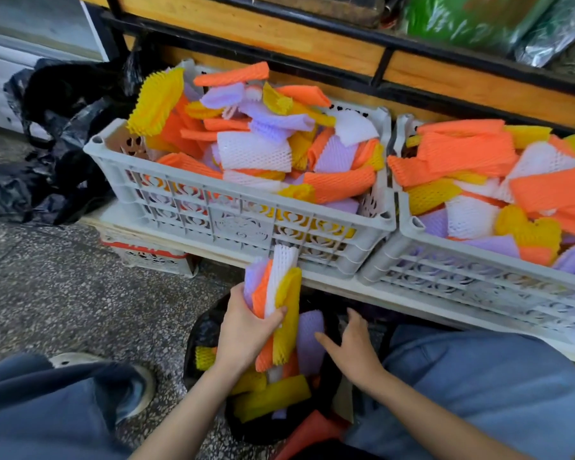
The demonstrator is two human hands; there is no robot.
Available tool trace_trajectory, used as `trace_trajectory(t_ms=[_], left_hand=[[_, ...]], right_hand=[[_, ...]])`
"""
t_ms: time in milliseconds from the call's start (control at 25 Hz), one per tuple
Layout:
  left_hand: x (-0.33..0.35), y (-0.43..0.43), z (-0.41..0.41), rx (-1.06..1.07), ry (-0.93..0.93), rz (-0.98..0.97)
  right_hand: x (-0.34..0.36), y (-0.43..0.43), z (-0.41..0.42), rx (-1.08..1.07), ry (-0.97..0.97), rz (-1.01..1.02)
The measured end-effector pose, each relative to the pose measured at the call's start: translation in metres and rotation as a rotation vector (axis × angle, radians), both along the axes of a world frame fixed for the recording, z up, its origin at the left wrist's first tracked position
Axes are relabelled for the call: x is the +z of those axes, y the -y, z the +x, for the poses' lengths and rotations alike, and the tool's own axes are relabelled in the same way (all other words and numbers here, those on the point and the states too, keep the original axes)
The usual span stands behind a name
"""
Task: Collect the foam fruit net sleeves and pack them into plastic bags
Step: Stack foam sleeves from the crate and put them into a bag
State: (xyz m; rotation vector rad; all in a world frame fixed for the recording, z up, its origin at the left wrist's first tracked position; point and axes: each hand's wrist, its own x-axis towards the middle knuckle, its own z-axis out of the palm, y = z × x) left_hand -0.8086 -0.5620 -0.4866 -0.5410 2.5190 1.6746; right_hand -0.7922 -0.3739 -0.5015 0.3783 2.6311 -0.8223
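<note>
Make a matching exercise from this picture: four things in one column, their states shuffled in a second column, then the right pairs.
Things
1. left hand
2. right hand
3. open black plastic bag between the knees
4. left grey slotted plastic crate

States
A. heaped with loose foam net sleeves
B. fingers relaxed, holding nothing
C. grips an upright purple, orange, white and yellow foam sleeve bundle
D. on the floor, partly filled

Pairs: 1-C, 2-B, 3-D, 4-A

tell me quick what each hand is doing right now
Left hand: gripping a bundle of foam sleeves over the black bag.
Right hand: open, fingers spread, holding nothing.
</note>
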Motion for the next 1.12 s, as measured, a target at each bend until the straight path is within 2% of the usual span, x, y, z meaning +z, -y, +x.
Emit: trace_trajectory(t_ms=[80,160,240,320,440,600,760,840,1000,1120], left_hand=[[-0.005,0.001,-0.001,-0.034,0.010,-0.040],[-0.010,0.001,-0.002,-0.077,0.032,-0.087],[-0.014,-0.001,-0.002,-0.148,0.038,-0.162],[-0.020,-0.002,-0.001,-0.252,0.004,-0.272],[-0.034,-0.007,0.000,-0.493,0.002,-0.441],[-0.048,-0.020,0.008,-0.829,0.087,-0.741],[-0.061,-0.016,0.014,-1.021,0.083,-0.846],[-0.064,-0.009,0.017,-1.046,0.090,-0.794],[-0.068,-0.016,0.016,-0.758,0.021,-0.438],[-0.082,-0.037,0.018,-0.730,-0.037,-0.461]], right_hand=[[-0.013,-0.001,0.005,-0.092,0.206,-0.070],[-0.018,0.002,0.008,-0.110,0.308,-0.142],[-0.020,0.004,0.008,-0.138,0.316,-0.269],[-0.008,0.004,0.006,-0.220,0.288,-0.480],[0.021,-0.004,0.003,-0.280,0.263,-0.689],[0.031,-0.016,0.002,-0.344,0.253,-0.714],[0.027,-0.024,-0.002,-0.481,0.192,-0.732],[0.027,-0.029,-0.005,-0.483,0.183,-0.723],[0.033,-0.029,-0.007,-0.308,0.228,-0.661],[0.037,-0.028,-0.007,-0.291,0.194,-0.668]])
